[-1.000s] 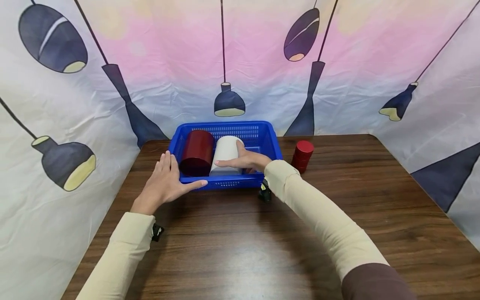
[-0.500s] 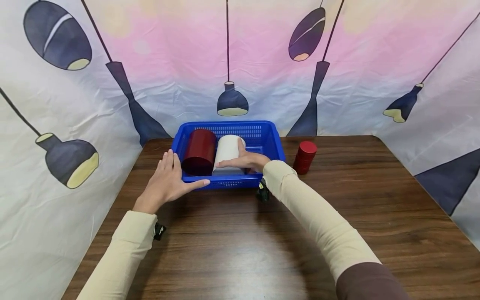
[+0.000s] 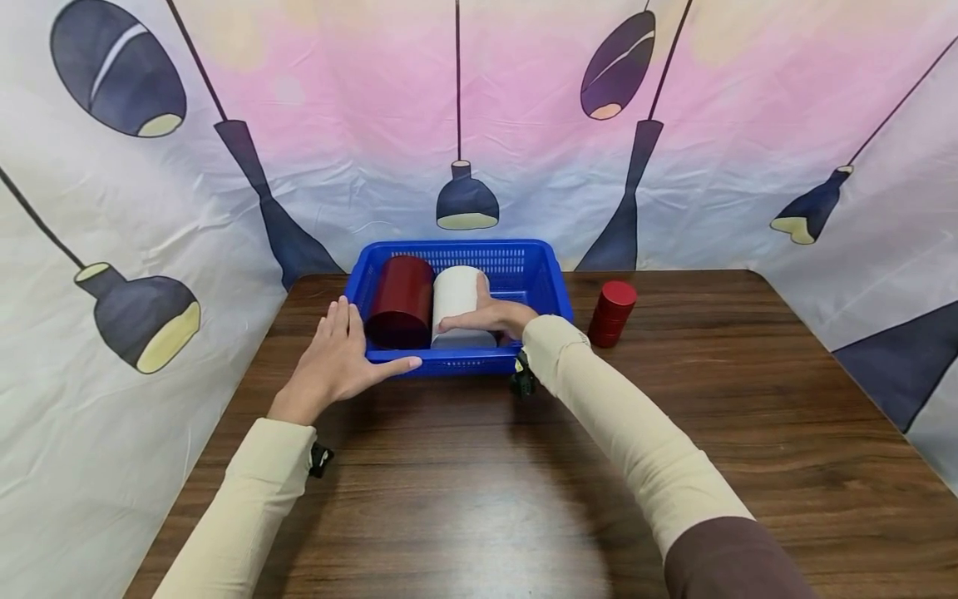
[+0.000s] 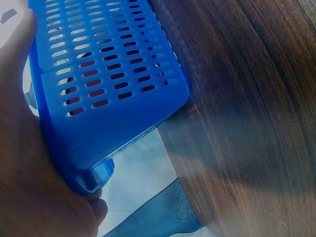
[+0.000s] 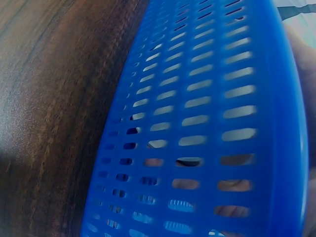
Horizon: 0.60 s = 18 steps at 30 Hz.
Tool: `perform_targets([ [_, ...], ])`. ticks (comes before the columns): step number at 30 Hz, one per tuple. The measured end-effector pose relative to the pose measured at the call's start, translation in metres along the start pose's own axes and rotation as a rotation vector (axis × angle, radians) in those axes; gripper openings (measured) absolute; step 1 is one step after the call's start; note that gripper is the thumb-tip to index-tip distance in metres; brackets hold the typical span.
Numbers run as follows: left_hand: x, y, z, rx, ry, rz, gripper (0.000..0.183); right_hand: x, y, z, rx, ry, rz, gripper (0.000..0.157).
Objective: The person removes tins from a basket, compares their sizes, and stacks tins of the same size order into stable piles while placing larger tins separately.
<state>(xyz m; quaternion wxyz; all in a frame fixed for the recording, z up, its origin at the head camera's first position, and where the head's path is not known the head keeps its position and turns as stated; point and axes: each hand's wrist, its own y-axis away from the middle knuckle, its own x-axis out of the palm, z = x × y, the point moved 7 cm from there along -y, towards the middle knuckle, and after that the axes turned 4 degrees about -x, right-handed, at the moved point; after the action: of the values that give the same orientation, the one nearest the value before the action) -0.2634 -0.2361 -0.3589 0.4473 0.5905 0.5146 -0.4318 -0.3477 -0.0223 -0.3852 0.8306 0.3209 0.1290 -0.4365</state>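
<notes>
In the head view a blue slotted plastic basket stands at the back of the table, holding a dark red cylinder on the left and a white cylinder beside it. My right hand reaches over the front rim and grips the white cylinder, thumb across its near part. Fingers of that hand show through the slots in the right wrist view. My left hand rests at the basket's front left corner, fingers straight and thumb stretched along the front rim. Its fingertips show past the rim in the left wrist view.
A small red ribbed cylinder stands upright on the wooden table, right of the basket. Behind the table hangs a cloth backdrop printed with lamps. The right part of the basket's inside shows bare blue plastic.
The whole head view has shifted slightly, so things appear a little farther right. Both hands keep their places on the basket and the white cylinder.
</notes>
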Motion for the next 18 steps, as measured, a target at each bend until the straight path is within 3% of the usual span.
perform_targets([
  [13, -0.001, 0.000, 0.000, -0.006, 0.011, 0.001, 0.139, -0.003, -0.017, -0.009, -0.037, -0.012, -0.038, 0.134],
  [18, 0.000, 0.000, 0.001, -0.006, 0.008, 0.000, 0.139, -0.004, -0.009, -0.006, -0.066, -0.069, -0.054, 0.132],
])
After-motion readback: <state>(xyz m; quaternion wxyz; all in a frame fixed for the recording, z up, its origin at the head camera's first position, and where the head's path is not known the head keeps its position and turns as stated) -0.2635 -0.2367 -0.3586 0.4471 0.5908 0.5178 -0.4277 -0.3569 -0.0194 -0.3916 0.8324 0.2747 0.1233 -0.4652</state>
